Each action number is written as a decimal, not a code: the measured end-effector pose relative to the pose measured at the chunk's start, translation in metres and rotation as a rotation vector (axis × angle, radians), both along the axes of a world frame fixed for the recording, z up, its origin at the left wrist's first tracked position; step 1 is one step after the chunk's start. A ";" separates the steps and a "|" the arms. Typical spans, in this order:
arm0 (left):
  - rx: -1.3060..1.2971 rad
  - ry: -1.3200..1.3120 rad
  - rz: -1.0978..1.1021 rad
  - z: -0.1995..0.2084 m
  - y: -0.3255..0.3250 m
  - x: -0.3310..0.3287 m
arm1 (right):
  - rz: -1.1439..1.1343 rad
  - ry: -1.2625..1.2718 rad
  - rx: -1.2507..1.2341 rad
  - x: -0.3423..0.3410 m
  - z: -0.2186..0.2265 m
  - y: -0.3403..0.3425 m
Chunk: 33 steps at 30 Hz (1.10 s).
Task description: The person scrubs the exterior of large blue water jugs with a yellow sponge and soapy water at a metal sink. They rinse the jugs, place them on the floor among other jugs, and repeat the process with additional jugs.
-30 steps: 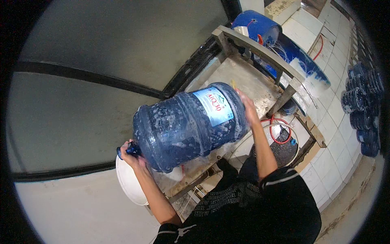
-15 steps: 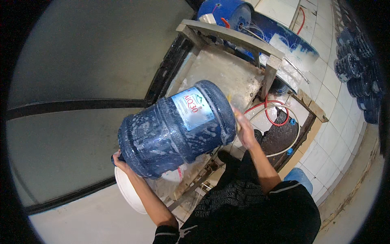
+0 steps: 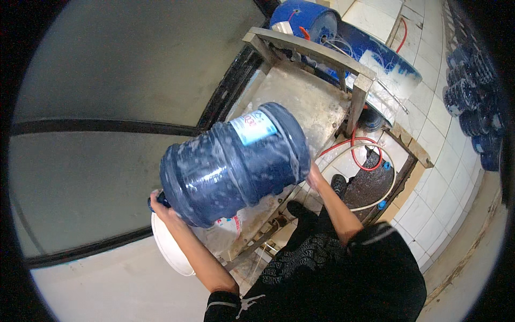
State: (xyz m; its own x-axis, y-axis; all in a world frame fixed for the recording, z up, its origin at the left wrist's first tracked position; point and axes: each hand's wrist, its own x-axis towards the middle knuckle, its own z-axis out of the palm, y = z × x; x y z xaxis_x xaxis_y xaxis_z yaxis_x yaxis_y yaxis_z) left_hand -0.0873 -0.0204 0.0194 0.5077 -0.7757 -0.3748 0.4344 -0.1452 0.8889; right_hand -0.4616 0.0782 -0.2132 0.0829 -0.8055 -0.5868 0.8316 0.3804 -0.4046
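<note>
A large blue water jug (image 3: 228, 166), wet and streaked with suds, lies tilted on its side between my hands. Its pale label (image 3: 254, 127) faces up near the base end. My left hand (image 3: 162, 205) is closed around the neck at the lower left. At the base end, on the right, my right hand (image 3: 314, 177) presses against the jug, its fingers hidden behind the rim. Below the neck end stands a white bucket (image 3: 170, 252), partly covered by the jug and my forearm.
A worn metal bench (image 3: 300, 86) with a raised frame (image 3: 322, 53) lies beyond the jug. Blue drums (image 3: 303, 19) stand behind it. Red and white hoses (image 3: 370, 161) loop over a dark floor patch. Several blue jugs (image 3: 472, 102) are stacked at the far right.
The jug has rolled, carrying its label up and away from me. Its suds look smeared and thinner. My right hand has moved down and left along the base; the yellowish thing beside it is now hidden.
</note>
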 end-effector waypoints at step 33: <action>-0.544 -0.076 0.043 0.030 0.017 -0.071 | 0.304 1.225 -1.281 0.076 0.231 -0.180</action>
